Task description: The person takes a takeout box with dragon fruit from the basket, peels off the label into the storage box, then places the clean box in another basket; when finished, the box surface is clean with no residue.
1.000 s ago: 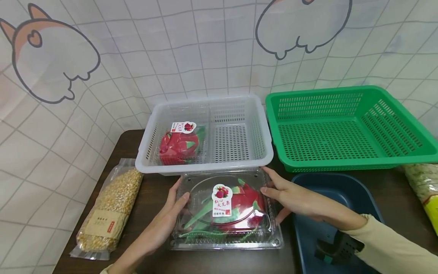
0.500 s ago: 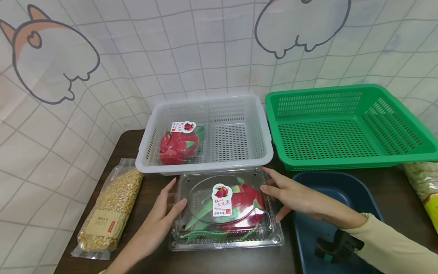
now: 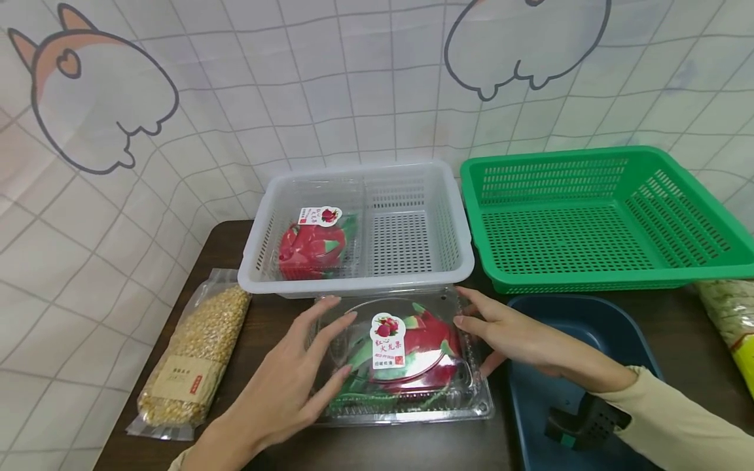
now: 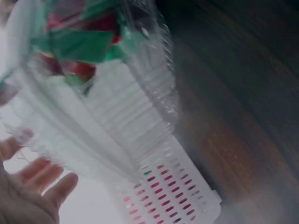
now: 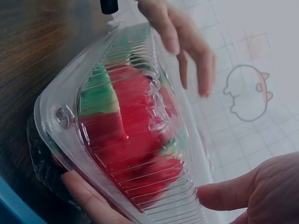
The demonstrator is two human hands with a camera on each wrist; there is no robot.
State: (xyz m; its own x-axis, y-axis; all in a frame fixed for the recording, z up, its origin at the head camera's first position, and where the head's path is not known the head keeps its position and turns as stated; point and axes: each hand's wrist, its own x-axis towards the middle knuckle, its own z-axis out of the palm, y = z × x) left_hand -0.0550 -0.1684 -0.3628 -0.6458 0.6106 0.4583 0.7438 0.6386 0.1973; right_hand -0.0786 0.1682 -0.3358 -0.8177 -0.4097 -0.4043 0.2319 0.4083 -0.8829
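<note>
A clear plastic box (image 3: pixel 424 409) with red-and-green dragon fruit (image 3: pixel 427 340) inside and a white label on its lid lies on the table, before the white basket. My right hand (image 3: pixel 512 333) grips the box's right side; in the right wrist view its thumb lies against the ribbed lid and fingers reach below the rim. Over the left part of the lid is my left hand (image 3: pixel 288 379), fingers spread and loosely bent; in the right wrist view this hand (image 5: pixel 184 37) appears raised off the lid. The left wrist view is blurred.
Behind the box, the white basket (image 3: pixel 359 286) contains another boxed dragon fruit (image 3: pixel 312 252). A green basket (image 3: pixel 559 278) stands to its right, with a dark blue tub (image 3: pixel 601 307) below. Bagged yellow kernels (image 3: pixel 200 353) lie left; another bag (image 3: pixel 730 314) is at the right edge.
My left hand has left the box's left side and moved right and up over the lid. The right hand and the box stay nearly in place; the view has shifted slightly.
</note>
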